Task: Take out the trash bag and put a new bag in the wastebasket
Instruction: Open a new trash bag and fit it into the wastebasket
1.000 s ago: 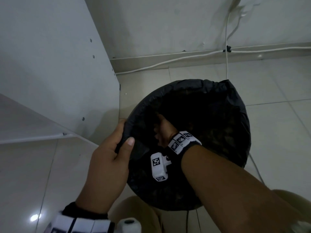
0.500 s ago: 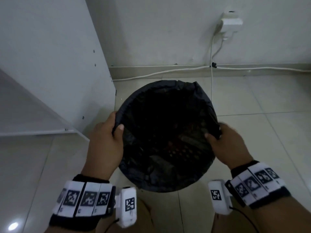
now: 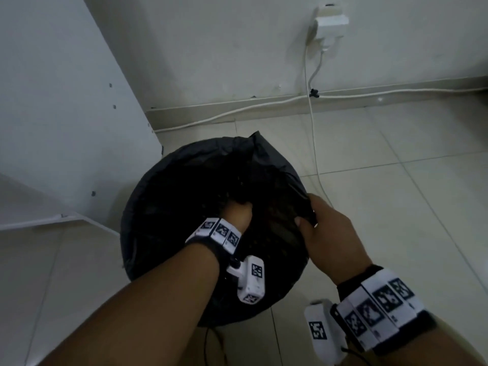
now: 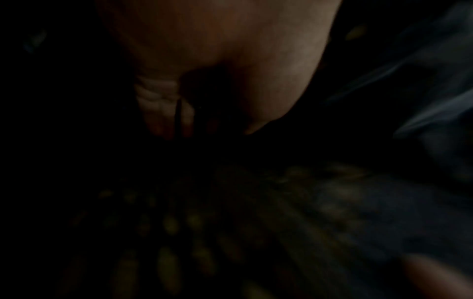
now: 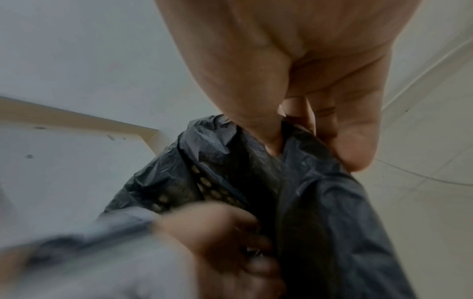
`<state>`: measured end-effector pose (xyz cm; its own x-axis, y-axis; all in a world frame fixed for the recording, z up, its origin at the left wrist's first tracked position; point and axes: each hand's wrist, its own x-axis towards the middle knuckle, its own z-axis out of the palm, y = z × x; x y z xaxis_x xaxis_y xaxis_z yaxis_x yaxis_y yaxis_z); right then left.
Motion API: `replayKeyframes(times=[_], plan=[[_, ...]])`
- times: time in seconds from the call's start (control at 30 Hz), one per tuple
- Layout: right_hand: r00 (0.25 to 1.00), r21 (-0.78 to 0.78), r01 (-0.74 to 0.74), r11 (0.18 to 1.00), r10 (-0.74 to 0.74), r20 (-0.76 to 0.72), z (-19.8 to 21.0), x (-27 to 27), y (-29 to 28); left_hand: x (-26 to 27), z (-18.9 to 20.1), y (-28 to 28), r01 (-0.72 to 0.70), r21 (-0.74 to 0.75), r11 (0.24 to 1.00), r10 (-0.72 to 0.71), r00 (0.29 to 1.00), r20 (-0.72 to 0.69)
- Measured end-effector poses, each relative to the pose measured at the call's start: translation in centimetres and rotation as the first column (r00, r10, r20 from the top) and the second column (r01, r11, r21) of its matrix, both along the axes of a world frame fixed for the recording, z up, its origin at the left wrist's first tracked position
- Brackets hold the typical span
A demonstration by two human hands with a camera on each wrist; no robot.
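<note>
A pale tiled floor [image 3: 396,207] with thin grout lines fills the head view, glossy and hard, meeting a plain wall at the top of the frame.

Nearest the camera, at lower right, the right hand [image 3: 332,233] pinches a fold of the black trash bag [image 3: 277,178] at the right side of the rim; in the right wrist view the thumb and fingers are curled onto crinkled, thin, slightly shiny film. At lower centre the left hand [image 3: 237,212] reaches down inside the bag's mouth. Its wrist view is very dark: the fingers appear drawn together with a dark strip between them, but whether they hold the plastic cannot be told.

The round wastebasket [image 3: 158,196] stands on the floor in the middle of the frame, draped over its rim by the bag. Rows of small oval perforations in its wall show through the plastic, so it looks like a mesh or punched bin.

By my reading, the old bag is already out and this is the fresh liner being pushed down and seated; smoothing the inside and tucking the rim evenly seem to be what remains. No removed bag shows anywhere.

Left of the bin stands a flat white cabinet panel [image 3: 66,101] with small screw holes. Farther off, white cables [image 3: 312,133] run along the baseboard up to a wall plug [image 3: 330,25] at the top right.
</note>
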<state>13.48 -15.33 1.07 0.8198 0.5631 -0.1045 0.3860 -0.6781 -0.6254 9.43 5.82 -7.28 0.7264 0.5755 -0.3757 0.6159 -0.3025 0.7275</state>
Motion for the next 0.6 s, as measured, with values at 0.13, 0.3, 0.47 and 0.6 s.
replayKeyframes(times=[0.13, 0.3, 0.47, 0.6], plan=[[1.0, 0.043, -0.009, 0.999, 0.009, 0.0, -0.1, 0.3, 0.2, 1.9, -1.3, -0.8, -0.123, -0.292, 0.948, 0.083, 0.986, -0.148], [1.0, 0.059, -0.015, 0.998, 0.015, -0.006, -0.1, 1.1, 0.9, 2.7, -2.5, -0.4, -0.01, -0.331, 0.943, -0.026, 0.994, -0.103], [1.0, 0.032, -0.011, 0.999, 0.012, -0.015, 0.1, 1.3, 1.0, 2.7, -3.6, 1.6, 0.146, 0.098, 0.984, -0.105, 0.936, -0.336], [1.0, 0.014, -0.026, 1.0, 0.026, -0.001, 0.2, 1.0, 0.9, 2.1, -4.2, 3.8, 0.198, 0.221, 0.955, -0.049, 0.84, -0.541]])
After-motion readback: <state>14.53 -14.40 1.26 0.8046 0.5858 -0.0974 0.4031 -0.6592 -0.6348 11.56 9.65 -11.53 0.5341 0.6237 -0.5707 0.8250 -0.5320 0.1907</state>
